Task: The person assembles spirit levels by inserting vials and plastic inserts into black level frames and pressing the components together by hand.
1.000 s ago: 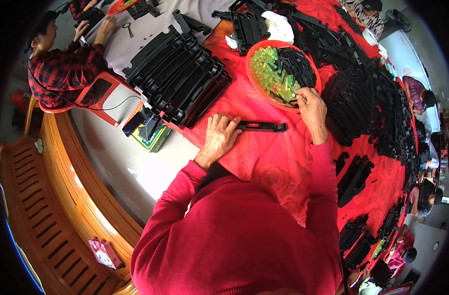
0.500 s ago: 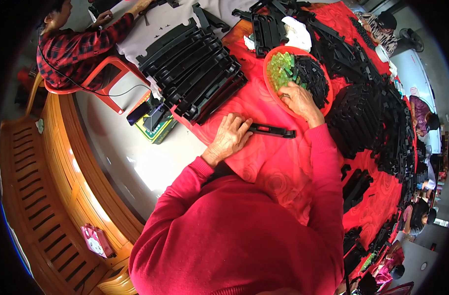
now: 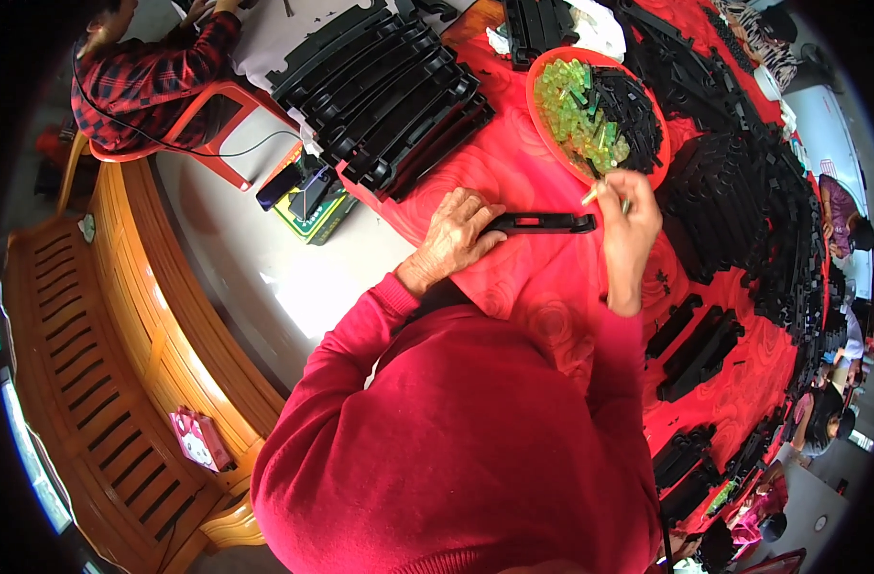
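Observation:
My left hand (image 3: 456, 234) presses down on one end of a long black plastic bar (image 3: 550, 223) lying on the red tablecloth (image 3: 542, 287). My right hand (image 3: 628, 225) is just right of the bar's other end, below the red bowl (image 3: 552, 134), and pinches a few small yellow-green pieces between its fingertips. The bowl holds translucent green pieces (image 3: 579, 110) on one side and small black parts (image 3: 628, 110) on the other.
A large stack of long black bars (image 3: 389, 91) lies at the table's left end. More black parts (image 3: 733, 201) pile up on the right and several bars (image 3: 700, 344) lie lower right. A person in a plaid shirt (image 3: 150, 67) sits on a red chair. A wooden bench (image 3: 121, 383) runs along the left.
My right hand has come out of the bowl toward the bar's end, now carrying small green pieces. My left hand has stayed on the black bar.

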The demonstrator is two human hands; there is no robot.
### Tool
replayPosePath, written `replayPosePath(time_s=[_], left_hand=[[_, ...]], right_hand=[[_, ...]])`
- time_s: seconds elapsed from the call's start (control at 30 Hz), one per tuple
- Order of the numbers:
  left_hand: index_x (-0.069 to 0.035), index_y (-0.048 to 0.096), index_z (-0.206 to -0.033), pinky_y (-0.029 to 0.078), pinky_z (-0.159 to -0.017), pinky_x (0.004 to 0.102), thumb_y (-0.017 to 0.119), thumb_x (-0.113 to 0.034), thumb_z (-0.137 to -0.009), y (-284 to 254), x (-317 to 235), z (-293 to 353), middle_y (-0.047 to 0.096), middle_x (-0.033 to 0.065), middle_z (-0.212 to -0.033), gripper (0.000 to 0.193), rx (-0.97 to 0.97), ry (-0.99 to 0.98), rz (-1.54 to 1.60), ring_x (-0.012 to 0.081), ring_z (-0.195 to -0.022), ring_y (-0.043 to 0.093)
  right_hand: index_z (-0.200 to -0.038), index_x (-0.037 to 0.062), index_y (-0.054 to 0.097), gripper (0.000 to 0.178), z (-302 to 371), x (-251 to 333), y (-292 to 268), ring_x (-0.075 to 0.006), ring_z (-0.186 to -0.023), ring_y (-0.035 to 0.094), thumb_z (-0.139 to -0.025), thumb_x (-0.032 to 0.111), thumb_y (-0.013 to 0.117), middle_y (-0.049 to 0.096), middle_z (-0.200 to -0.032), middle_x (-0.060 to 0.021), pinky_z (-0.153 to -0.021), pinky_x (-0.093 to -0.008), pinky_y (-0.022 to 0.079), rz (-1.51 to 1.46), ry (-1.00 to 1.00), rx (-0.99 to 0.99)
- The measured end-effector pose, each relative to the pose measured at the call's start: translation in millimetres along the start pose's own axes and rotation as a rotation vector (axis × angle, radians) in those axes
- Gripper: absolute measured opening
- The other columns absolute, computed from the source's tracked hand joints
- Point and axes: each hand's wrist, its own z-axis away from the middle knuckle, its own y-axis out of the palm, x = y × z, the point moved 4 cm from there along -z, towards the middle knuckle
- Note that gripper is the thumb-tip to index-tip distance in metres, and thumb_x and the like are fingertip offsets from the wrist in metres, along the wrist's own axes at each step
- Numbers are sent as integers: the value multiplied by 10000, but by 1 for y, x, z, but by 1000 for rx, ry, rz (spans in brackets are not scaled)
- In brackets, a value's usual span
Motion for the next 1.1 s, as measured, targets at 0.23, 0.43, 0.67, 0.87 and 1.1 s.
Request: replayPosePath(time_s=[0.23,0.43,0.67,0.87,1.1], left_hand=[[-29,600,-1092,424,-862,407,760,-205,-680,-4,-14,15,570,134,-1008,476,-59,-136,32,310,-995,536],[-33,619,-1042,431,-833,397,726,-179,-696,-5,-21,18,550,125,-1046,390,-53,-35,-18,293,-1009,516],[-43,643,-996,428,-817,409,681,-166,-734,10,-21,19,543,133,-1074,291,74,-30,-107,295,-1001,508],[-78,648,-1041,419,-808,401,661,-181,-733,12,-22,14,554,115,-1049,325,111,16,-195,279,-972,512],[-181,638,-1128,428,-766,382,645,-206,-745,14,-23,8,568,78,-1002,384,175,53,-290,248,-911,523]], right_hand=[[-785,55,542,153,62,-52,27,2,-586,350,-807,-40,661,526,-701,68,-510,-172,291,-256,120,-85],[-776,32,552,128,75,-56,41,-45,-599,450,-795,4,675,554,-663,14,-536,-221,388,45,87,-109],[-766,17,540,153,84,-61,47,-126,-617,567,-795,39,689,629,-700,-77,-570,-287,466,153,92,-198],[-766,14,544,151,87,-67,52,-145,-602,572,-799,47,688,636,-712,-88,-574,-296,473,146,49,-262],[-852,1,603,87,85,-40,47,-237,-720,596,-810,63,648,615,-824,-115,-591,-356,482,404,-188,-146]])
